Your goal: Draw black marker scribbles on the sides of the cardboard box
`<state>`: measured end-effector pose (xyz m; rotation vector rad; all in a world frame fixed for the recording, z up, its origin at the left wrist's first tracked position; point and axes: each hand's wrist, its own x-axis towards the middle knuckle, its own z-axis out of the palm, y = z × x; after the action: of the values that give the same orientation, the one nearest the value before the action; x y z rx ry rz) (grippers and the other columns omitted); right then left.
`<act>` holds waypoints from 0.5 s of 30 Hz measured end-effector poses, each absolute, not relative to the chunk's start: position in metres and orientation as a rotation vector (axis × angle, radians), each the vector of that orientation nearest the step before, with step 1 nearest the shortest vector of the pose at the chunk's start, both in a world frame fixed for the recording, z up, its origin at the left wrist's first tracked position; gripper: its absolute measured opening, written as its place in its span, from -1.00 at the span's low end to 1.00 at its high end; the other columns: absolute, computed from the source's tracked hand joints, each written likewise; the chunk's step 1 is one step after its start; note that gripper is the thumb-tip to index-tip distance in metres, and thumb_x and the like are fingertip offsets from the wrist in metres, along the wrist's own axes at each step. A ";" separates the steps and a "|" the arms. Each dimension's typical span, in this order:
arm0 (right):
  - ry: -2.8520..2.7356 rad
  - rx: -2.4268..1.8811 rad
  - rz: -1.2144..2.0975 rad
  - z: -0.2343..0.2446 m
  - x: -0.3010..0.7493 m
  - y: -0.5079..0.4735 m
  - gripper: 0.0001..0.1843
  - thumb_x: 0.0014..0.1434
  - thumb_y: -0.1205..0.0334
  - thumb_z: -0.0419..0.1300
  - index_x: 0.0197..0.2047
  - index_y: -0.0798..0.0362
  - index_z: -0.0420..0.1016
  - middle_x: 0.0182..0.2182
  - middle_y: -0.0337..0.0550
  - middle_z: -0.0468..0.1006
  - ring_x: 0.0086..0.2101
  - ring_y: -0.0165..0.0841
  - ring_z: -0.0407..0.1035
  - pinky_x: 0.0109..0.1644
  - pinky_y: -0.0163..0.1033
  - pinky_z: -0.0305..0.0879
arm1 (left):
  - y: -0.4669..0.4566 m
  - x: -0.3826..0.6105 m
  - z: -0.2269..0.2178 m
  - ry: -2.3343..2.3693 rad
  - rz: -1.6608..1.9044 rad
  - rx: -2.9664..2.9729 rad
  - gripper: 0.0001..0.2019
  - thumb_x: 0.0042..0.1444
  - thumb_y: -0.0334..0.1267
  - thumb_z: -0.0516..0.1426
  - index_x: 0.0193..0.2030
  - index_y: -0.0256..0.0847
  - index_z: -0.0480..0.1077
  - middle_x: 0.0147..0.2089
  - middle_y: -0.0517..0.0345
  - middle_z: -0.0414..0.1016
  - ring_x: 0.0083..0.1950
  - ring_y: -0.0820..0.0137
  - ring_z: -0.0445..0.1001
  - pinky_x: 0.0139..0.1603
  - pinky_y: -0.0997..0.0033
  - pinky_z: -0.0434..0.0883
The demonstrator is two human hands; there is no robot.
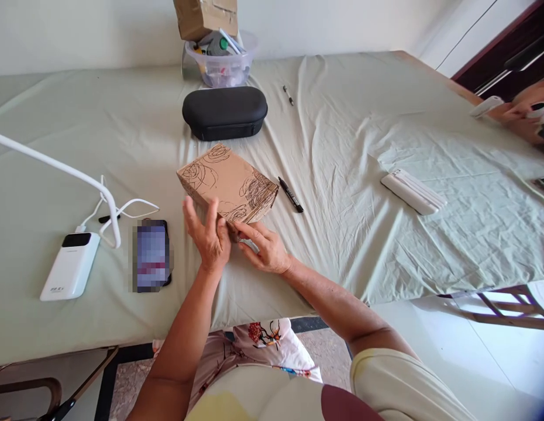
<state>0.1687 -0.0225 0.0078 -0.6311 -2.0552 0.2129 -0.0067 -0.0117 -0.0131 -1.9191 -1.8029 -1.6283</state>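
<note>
A small brown cardboard box (pixel 226 178) with black scribbled loops on its top lies on the cloth in front of me. My left hand (pixel 209 238) is against its near left side, fingers apart and thumb by the near corner. At that same corner my right hand (pixel 267 248) has its fingers closed on the box's edge; the fingertips are partly hidden. Just right of the box lies a black marker (pixel 291 195), touched by neither hand.
Behind the box sits a black zip case (pixel 225 112), with a filled plastic tub (pixel 228 73) beyond. A pen (pixel 288 95) lies farther back. To the left are a phone (pixel 152 255) and a white power bank (pixel 71 266) with cable; a white device (pixel 413 191) lies right. Another person's hand (pixel 529 111) shows far right.
</note>
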 end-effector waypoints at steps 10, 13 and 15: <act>-1.845 -1.186 0.186 0.001 0.207 0.015 -0.49 0.52 0.06 0.01 0.42 -0.01 0.42 -0.27 -0.10 0.60 -0.40 -0.36 0.45 -0.20 -0.19 0.52 | -0.009 0.004 -0.010 -1.320 -1.594 -2.140 -0.59 0.44 -0.05 0.14 0.27 -0.25 0.44 0.56 -0.35 0.19 0.68 -0.05 0.03 0.61 -0.20 0.14; -1.736 -1.277 0.250 -0.002 0.213 0.024 -0.43 0.48 0.05 0.04 0.47 -0.02 0.35 -0.25 -0.11 0.63 -0.41 -0.35 0.43 -0.18 -0.16 0.51 | -0.007 0.002 -0.012 -1.280 -1.616 -2.159 -0.60 0.43 -0.08 0.15 0.28 -0.25 0.42 0.56 -0.36 0.18 0.68 -0.06 0.03 0.60 -0.21 0.15; -1.679 -1.318 0.315 -0.005 0.215 0.028 -0.36 0.45 0.07 0.06 0.53 0.01 0.24 -0.23 -0.12 0.65 -0.43 -0.36 0.41 -0.20 -0.17 0.48 | -0.007 0.001 -0.013 -1.284 -1.615 -2.157 -0.61 0.43 -0.09 0.14 0.27 -0.25 0.41 0.56 -0.36 0.18 0.67 -0.08 0.04 0.59 -0.24 0.16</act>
<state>0.2147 0.0284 -0.0046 -1.3183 -1.6788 0.3147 0.0010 -0.0069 -0.0132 -2.1571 -1.2835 -1.6148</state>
